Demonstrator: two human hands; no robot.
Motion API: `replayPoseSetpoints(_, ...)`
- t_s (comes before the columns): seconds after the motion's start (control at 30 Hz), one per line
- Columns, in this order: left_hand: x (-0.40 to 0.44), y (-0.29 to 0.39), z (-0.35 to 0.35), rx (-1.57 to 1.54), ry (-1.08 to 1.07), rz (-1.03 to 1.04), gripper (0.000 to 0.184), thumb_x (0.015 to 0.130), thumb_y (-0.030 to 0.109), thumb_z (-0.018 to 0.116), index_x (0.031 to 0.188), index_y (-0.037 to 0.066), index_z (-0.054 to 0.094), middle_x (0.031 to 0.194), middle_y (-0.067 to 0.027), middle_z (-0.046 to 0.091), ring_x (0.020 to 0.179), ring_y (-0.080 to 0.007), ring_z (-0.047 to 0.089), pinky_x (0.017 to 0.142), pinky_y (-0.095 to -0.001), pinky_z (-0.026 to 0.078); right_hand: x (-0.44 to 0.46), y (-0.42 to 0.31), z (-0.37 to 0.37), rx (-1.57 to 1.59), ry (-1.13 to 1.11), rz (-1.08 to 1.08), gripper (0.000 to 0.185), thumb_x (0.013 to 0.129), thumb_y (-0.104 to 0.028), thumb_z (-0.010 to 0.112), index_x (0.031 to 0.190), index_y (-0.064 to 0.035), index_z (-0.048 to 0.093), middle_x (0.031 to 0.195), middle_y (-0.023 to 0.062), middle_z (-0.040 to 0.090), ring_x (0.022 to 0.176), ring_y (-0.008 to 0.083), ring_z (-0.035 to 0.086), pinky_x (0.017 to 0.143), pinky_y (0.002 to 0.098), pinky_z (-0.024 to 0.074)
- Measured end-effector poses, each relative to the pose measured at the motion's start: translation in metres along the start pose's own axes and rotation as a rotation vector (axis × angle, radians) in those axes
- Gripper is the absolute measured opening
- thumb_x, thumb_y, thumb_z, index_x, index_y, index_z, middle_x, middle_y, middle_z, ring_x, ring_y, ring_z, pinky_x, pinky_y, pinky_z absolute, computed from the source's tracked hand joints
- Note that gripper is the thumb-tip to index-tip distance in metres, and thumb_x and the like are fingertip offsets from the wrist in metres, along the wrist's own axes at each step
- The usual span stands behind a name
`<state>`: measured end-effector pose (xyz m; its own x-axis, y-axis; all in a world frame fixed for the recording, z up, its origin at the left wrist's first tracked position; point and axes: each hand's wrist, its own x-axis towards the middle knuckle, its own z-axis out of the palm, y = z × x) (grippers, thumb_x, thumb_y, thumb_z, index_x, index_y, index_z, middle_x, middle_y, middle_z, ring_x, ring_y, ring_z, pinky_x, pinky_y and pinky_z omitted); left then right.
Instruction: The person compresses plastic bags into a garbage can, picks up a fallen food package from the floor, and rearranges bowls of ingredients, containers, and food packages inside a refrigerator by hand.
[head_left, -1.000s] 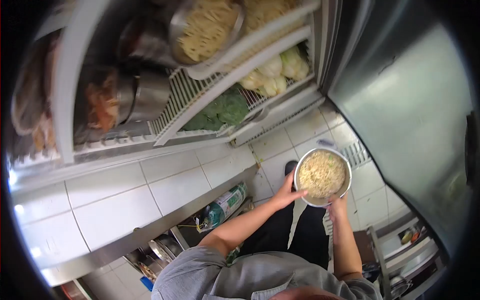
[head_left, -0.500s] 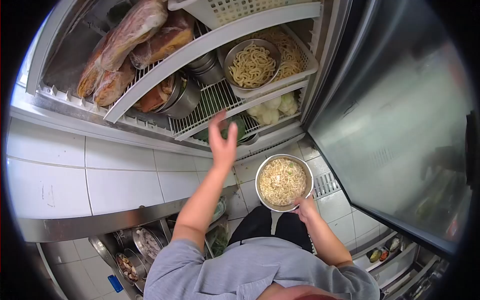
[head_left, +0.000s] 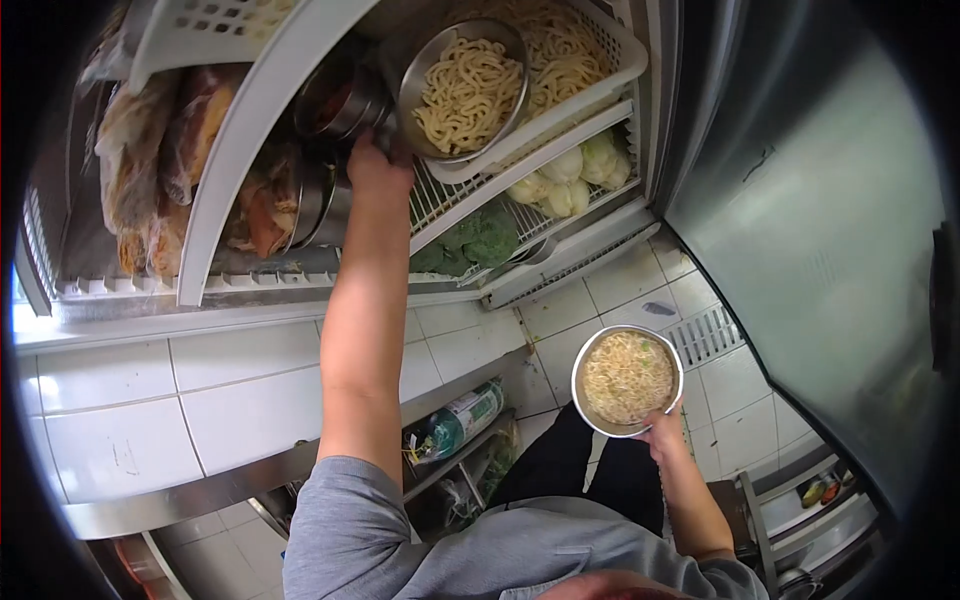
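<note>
My right hand (head_left: 664, 432) grips the rim of a round metal bowl (head_left: 578, 378), held above the floor in front of my legs. The bowl is full of thin pale strands with green bits that look like bean sprouts. Inside the open fridge, my left hand (head_left: 380, 168) reaches between metal containers, at the edge of a dark metal pot (head_left: 342, 100) with something red in it. Its fingers are mostly hidden. Right beside it, a metal bowl of thick noodles (head_left: 470, 95) rests in a white plastic basket (head_left: 625, 70).
The fridge's glass door (head_left: 820, 220) stands open on the right. Wrapped meat (head_left: 140, 170) lies on the left of the shelf. Broccoli (head_left: 480, 238) and pale green vegetables (head_left: 575, 178) occupy the lower shelf. A floor drain (head_left: 705, 335) is near the door.
My left hand has gone from open in front of the shelf to deep among the metal containers. The view has turned and moved closer to the fridge; the bowl stays in my right hand.
</note>
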<state>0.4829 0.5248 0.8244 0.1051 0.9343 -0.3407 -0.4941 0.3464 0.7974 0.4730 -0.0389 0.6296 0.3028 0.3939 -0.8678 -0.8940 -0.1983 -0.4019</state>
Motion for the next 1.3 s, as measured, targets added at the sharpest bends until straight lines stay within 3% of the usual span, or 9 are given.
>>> replayPoseSetpoints(0.23,0.022,0.008,0.015,-0.013,-0.094,-0.033,0.019,0.093,0.017,0.044,0.101,0.002,0.054,0.093,-0.0081,0.057,0.077,-0.0164,0.056,0.074,-0.0343,0.055,0.006,-0.001,-0.049,-0.003,0.166,-0.029,0.088,0.07,0.008,0.042,0.144,-0.0275,0.009,0.13,0.0215,0.039,0.088,0.0397,0.062,0.05,0.0427,0.06)
replayPoseSetpoints(0.3,0.025,0.009,0.014,-0.126,0.056,-0.075,0.02,0.09,0.017,0.045,0.097,0.003,0.056,0.083,-0.0063,0.058,0.069,-0.0153,0.055,0.069,-0.0308,0.055,0.007,-0.001,-0.059,0.013,0.19,-0.043,0.088,0.07,0.008,0.042,0.144,-0.0266,0.01,0.13,0.0213,0.039,0.087,0.0395,0.062,0.048,0.0418,0.0596)
replayPoseSetpoints(0.53,0.013,0.002,-0.024,0.068,-0.35,-0.07,0.021,0.09,0.019,0.051,0.105,0.003,0.054,0.098,-0.0111,0.06,0.084,-0.0221,0.061,0.08,-0.0358,0.056,-0.013,-0.027,-0.067,0.061,0.223,-0.103,0.083,0.07,0.007,0.043,0.142,-0.0217,0.015,0.129,0.0207,0.041,0.086,0.0365,0.063,0.047,0.0368,0.06)
replayPoseSetpoints(0.6,-0.047,0.003,-0.018,-0.102,0.006,-0.108,0.032,0.094,0.025,0.052,0.114,0.0,0.051,0.101,-0.0125,0.055,0.1,-0.0256,0.058,0.087,-0.0379,0.054,-0.012,-0.029,-0.072,0.053,0.219,-0.101,0.086,0.068,0.008,0.043,0.143,-0.0229,0.015,0.13,0.0206,0.04,0.091,0.0378,0.061,0.05,0.0396,0.0599)
replayPoseSetpoints(0.63,-0.068,0.005,-0.026,-0.104,-0.064,-0.009,0.035,0.095,0.026,0.053,0.12,0.001,0.048,0.103,-0.0153,0.053,0.097,-0.0252,0.058,0.085,-0.0353,0.055,-0.011,-0.029,-0.073,0.061,0.226,-0.101,0.088,0.067,0.009,0.043,0.143,-0.0241,0.015,0.131,0.0204,0.04,0.095,0.0392,0.06,0.053,0.0425,0.0598)
replayPoseSetpoints(0.8,-0.079,0.036,-0.075,0.097,0.167,0.267,0.06,0.087,0.04,0.068,0.122,-0.002,0.045,0.11,-0.0159,0.048,0.093,-0.024,0.058,0.083,-0.0332,0.057,-0.012,-0.034,-0.062,0.088,0.198,-0.107,0.085,0.068,0.008,0.044,0.143,-0.0224,0.016,0.13,0.0205,0.041,0.096,0.038,0.06,0.053,0.0405,0.0607)
replayPoseSetpoints(1.13,-0.044,0.048,-0.074,-0.031,0.1,0.152,0.054,0.084,0.023,0.072,0.118,-0.008,0.045,0.113,-0.0188,0.043,0.098,-0.0304,0.061,0.083,-0.0358,0.06,-0.004,-0.029,-0.058,0.047,0.159,-0.072,0.081,0.068,0.009,0.042,0.141,-0.0197,0.019,0.129,0.0204,0.042,0.095,0.0388,0.061,0.057,0.0458,0.0613)
replayPoseSetpoints(1.2,-0.036,0.049,-0.067,0.0,0.123,0.148,0.052,0.083,0.023,0.073,0.113,-0.01,0.047,0.111,-0.0189,0.045,0.091,-0.0304,0.063,0.078,-0.0354,0.061,-0.006,-0.03,-0.06,0.055,0.156,-0.067,0.08,0.068,0.009,0.042,0.14,-0.0202,0.02,0.129,0.0201,0.043,0.095,0.0386,0.061,0.057,0.0457,0.0612)
replayPoseSetpoints(1.3,-0.034,0.048,-0.057,0.027,0.197,0.12,0.047,0.084,0.023,0.072,0.116,-0.004,0.051,0.109,-0.0174,0.048,0.094,-0.0283,0.062,0.081,-0.0313,0.06,-0.014,-0.034,-0.061,0.051,0.156,-0.061,0.079,0.069,0.008,0.042,0.138,-0.0209,0.021,0.128,0.0198,0.043,0.095,0.0383,0.061,0.056,0.0456,0.0609)
